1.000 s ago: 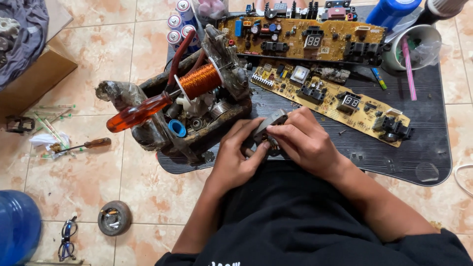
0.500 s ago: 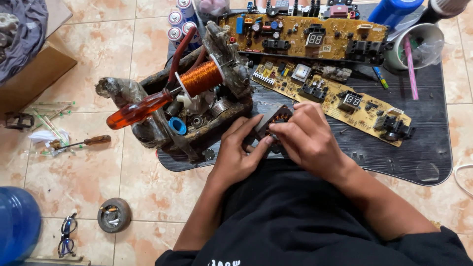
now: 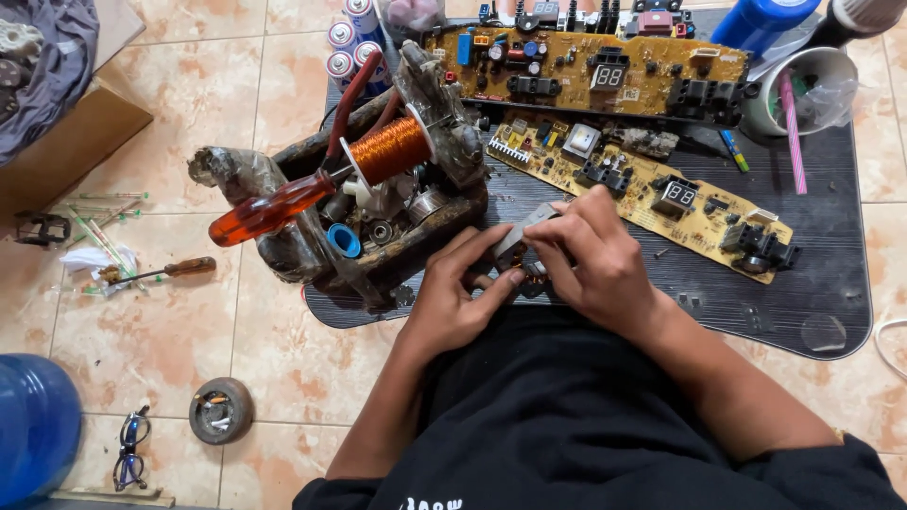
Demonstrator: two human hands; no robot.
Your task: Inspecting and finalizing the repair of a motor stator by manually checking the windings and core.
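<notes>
**Two hands work a small grey part at the edge of the mat**

Both hands meet just below the middle of the frame, over the near edge of the dark ribbed mat. The right hand curls its thumb and fingers closed around a small grey part, which tilts up toward the upper right. The left hand comes in from the lower left, its fingers partly bent, with the thumb and forefinger tips pressed to the lower end of the same part. What kind of part it is cannot be told; the fingers hide most of it.

Just left of the hands stands a battered wooden box of odds and ends. A spool of copper wire sits on top, and an orange-handled screwdriver sticks out toward the left. Above the hands, near the right hand's knuckles, lies a long yellow circuit board, running diagonally down to the right. A second, larger circuit board lies along the top of the frame, with a white cup at its right end.

On the tiled floor at left lies a small brown-handled screwdriver. A round ashtray and a pair of glasses sit in the lower left, beside a blue water bottle.
</notes>
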